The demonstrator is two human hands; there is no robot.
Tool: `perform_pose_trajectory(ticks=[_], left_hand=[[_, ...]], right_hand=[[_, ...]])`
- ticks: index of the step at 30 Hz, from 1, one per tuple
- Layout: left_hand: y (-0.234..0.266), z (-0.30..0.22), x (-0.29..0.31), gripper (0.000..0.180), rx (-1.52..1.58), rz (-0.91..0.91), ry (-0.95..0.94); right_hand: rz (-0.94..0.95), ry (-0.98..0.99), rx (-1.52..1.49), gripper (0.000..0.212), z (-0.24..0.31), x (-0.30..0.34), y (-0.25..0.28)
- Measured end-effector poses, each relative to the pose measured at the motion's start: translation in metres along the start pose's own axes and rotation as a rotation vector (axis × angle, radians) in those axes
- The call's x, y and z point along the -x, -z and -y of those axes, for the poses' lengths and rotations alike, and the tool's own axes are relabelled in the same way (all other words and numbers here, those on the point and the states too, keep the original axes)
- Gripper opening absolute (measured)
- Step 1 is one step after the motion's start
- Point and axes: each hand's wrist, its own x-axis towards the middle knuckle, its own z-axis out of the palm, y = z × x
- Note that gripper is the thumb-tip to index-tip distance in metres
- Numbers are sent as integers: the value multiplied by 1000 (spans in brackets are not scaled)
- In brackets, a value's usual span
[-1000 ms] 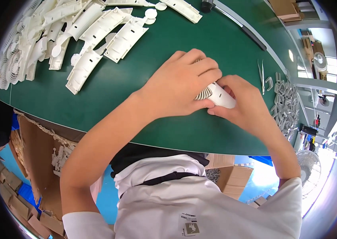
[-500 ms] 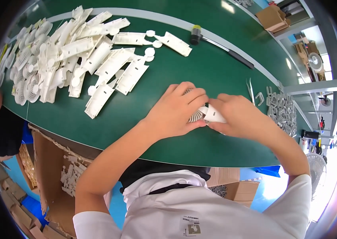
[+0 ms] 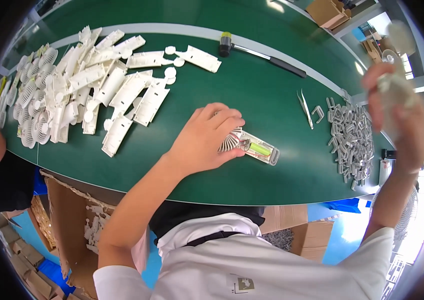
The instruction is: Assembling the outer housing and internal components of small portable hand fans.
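My left hand [image 3: 204, 137] grips the round grille head of a small white handheld fan [image 3: 231, 140], its fingers over the top and thumb along the near side. The fan's handle points right with its casing open. Inside lie a green battery cell [image 3: 259, 149] and thin wires by the head, and a grey loop piece [image 3: 274, 156] sits at the handle's end. My right hand [image 3: 409, 122] is raised at the far right, smeared by motion. Its fingers are closed around a pale white plastic cover [image 3: 394, 92], too blurred for detail.
White handle shells [image 3: 134, 92] and fan grilles [image 3: 34, 100] are heaped at the left. Behind lies a mallet [image 3: 262, 56]; tweezers [image 3: 304, 109] and a pile of grey loop pieces [image 3: 349, 137] are at the right. A cardboard box [image 3: 67, 210] of white parts stands below the table edge.
My right hand has left the fan and swung up to the far right with the white cover. The fan's inside now shows. My left hand keeps its grip.
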Motion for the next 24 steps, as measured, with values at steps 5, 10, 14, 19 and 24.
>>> perform_pose_trajectory(ticks=[5, 10, 14, 19, 24], left_hand=[[4, 4, 15, 54, -75, 18, 38], [9, -6, 8, 53, -206, 62, 24], [8, -19, 6, 34, -350, 28, -206], [-6, -11, -9, 19, -308, 57, -275], [-7, -14, -10, 16, -307, 65, -254]], right_hand=[[-53, 3, -47, 31, -78, 20, -131], [-111, 30, -43, 25, -111, 17, -180], [-101, -64, -123, 23, -120, 8, -170], [-12, 42, -259, 24, -144, -17, -163], [18, 3, -309, 29, -157, -12, -166]])
